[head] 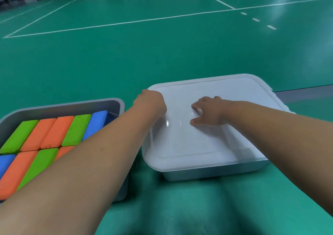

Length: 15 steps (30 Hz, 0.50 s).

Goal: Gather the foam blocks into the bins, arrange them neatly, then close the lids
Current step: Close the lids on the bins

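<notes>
As my right hand (209, 111) presses open on the lid (216, 144) and my left hand (151, 101) curls over its far-left corner, the uncovered bin (63, 105) lies leftward, nearer my left

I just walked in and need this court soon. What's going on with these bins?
A person is closing the right bin. The white lid lies on it, with the right hand pressing on top, fingers spread. The left hand is at the lid's far left corner, fingers out of sight. The left bin has no lid on and holds orange, green and blue foam blocks in neat rows.
</notes>
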Tool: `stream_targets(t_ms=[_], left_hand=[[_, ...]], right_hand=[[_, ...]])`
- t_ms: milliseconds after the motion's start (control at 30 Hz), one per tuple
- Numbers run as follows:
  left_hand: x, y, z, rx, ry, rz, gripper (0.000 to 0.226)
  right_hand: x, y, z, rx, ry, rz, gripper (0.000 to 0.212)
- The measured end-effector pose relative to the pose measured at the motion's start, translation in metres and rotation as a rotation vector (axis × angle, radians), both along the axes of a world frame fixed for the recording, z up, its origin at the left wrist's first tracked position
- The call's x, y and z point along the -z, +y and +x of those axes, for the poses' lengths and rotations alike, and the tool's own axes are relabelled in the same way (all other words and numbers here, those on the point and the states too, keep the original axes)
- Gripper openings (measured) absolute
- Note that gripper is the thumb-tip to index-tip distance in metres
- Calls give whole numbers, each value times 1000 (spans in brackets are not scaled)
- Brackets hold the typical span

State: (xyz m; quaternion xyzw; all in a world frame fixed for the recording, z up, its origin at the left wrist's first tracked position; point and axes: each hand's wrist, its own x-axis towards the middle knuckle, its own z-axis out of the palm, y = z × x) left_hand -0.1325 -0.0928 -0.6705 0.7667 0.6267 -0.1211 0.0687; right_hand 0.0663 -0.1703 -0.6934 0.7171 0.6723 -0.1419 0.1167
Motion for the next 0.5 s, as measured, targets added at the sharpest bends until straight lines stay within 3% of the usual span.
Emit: stream_targets(t_ms=[67,233,367,500], left_hand=[[4,-9,28,109,-29,32,22],[23,-42,97,493,-174,-196,76],[49,-57,135,579,-154,-178,115],[54,-53,151,673,-186,-164,129]], right_hand=[[-2,-1,21,55,30,48,63],[1,-13,95,350,-9,126,68],[8,-39,153,553,-31,211,47],[22,-55,180,700,-35,193,58]])
